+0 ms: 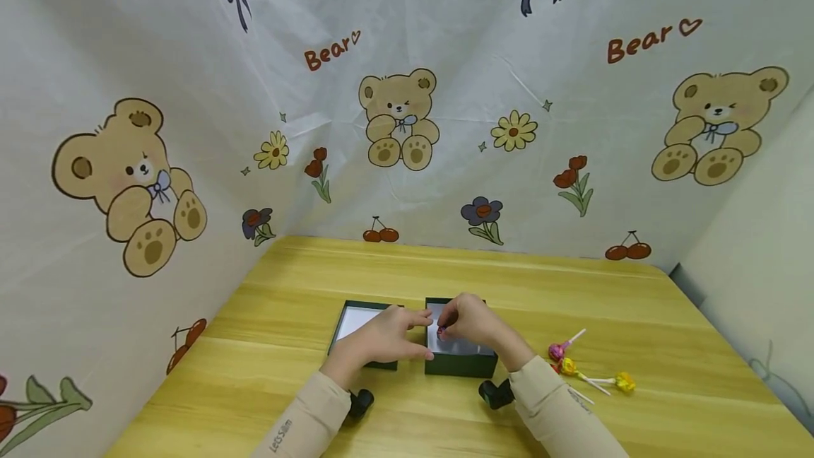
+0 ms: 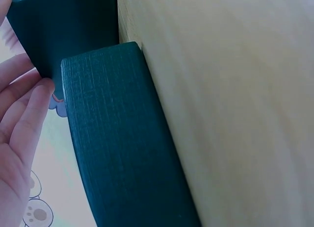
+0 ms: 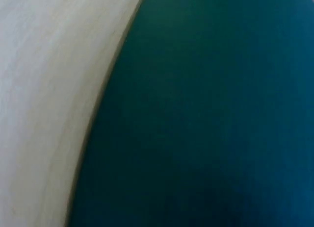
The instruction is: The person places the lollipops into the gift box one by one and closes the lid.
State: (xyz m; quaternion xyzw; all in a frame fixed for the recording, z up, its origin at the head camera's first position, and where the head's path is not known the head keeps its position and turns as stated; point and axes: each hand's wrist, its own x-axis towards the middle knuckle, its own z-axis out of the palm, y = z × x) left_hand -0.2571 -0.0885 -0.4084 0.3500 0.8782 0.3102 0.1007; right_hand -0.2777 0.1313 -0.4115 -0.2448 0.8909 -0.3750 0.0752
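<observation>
A dark green box (image 1: pixel 461 365) with a pale interior stands upright on the table. Over its inside, my right hand (image 1: pixel 473 320) pinches a small lollipop (image 1: pixel 441 331) in a dark purple-red wrapper; the stick is hidden. My left hand (image 1: pixel 391 334) is at the box's left side, thumb near the front corner and fingertips at the rim. Those fingers (image 2: pixel 30 121) lie fairly straight along the green wall in the left wrist view. A green lid (image 2: pixel 117 138) with a white inside lies left of the box, partly under the left hand. Green box wall (image 3: pixel 206 109) fills most of the right wrist view.
Right of the box lie several lollipops: a pink one (image 1: pixel 557 351), a yellow one (image 1: pixel 568 366), another yellow one (image 1: pixel 624 382) and a red one partly behind the right sleeve (image 1: pixel 562 401). A bear-print cloth (image 1: pixel 445 196) hangs behind the wooden table (image 1: pixel 305 274).
</observation>
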